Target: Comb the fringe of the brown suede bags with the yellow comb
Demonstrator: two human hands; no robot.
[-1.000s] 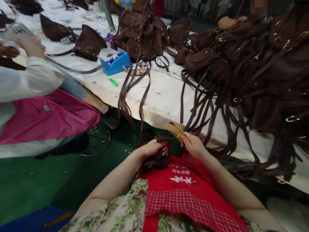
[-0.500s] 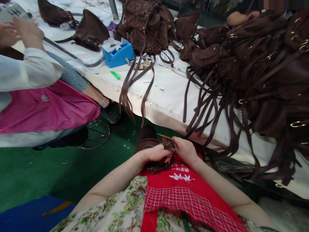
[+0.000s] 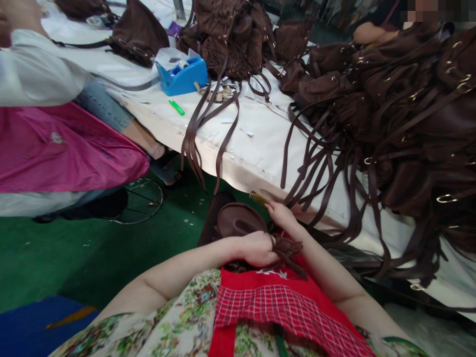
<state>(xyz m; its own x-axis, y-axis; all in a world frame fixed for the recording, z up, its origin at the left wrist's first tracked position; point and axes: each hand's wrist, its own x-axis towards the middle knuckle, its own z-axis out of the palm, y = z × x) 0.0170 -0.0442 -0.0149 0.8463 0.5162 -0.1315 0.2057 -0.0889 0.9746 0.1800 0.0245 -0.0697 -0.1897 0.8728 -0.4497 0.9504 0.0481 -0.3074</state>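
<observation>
Brown straps [image 3: 191, 142] drape over the table's edge [image 3: 240, 172] ahead — near the comb [image 3: 257, 198] my right hand [image 3: 281, 216] pinches; green floor [image 3: 173, 233] lies open leftward. My left hand [image 3: 258, 249] clutches the fringe [image 3: 288, 252] of the brown bag [image 3: 241, 219] by my red apron [image 3: 238, 281].

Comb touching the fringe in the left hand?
Apart: the head view shows a gap between the comb in the right hand and the fringe in the left hand.

Remotely, I'm watching a dark-brown bag [image 3: 243, 222] lying by the red apron [image 3: 286, 307], round base [image 3: 234, 215] showing, fringe [image 3: 288, 250] bunching rightward, while a yellowish comb [image 3: 258, 198] is tilting teeth-down, apart from the fringe.
</observation>
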